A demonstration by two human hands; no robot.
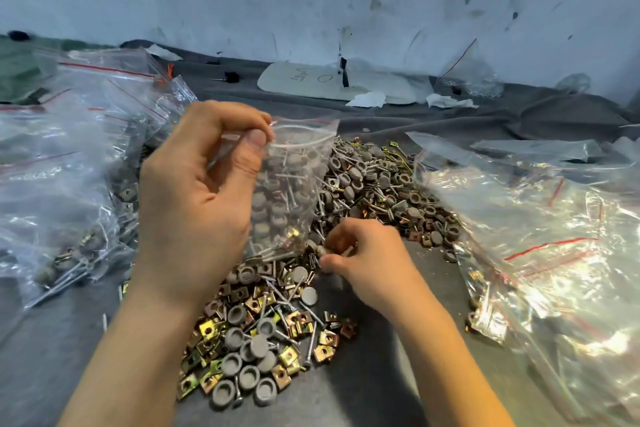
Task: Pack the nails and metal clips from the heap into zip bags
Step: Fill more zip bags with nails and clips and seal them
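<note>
Plainly, bag [289,198] hangs under left hand [194,208] grip.

Left edge of the held zip bag [298,180] covered by the thumb and fingers of the left grip [194,204]; middle of the heap [263,340] masked by that bag and that grip; fingertips of the right grip [363,253] curled under, out of sight, and the small pale piece [348,251] pinched there too covered to name; both forearms cut by the bottom edge; filled bags [69,156] at left cut by the left edge, blurred, contents hard to tell; clear bags [540,225] at right cut by the right and bottom edges, washed out by glare; handwriting on the white board [346,87] too small to read; small black object [230,77] beside it too small to identify.
</note>
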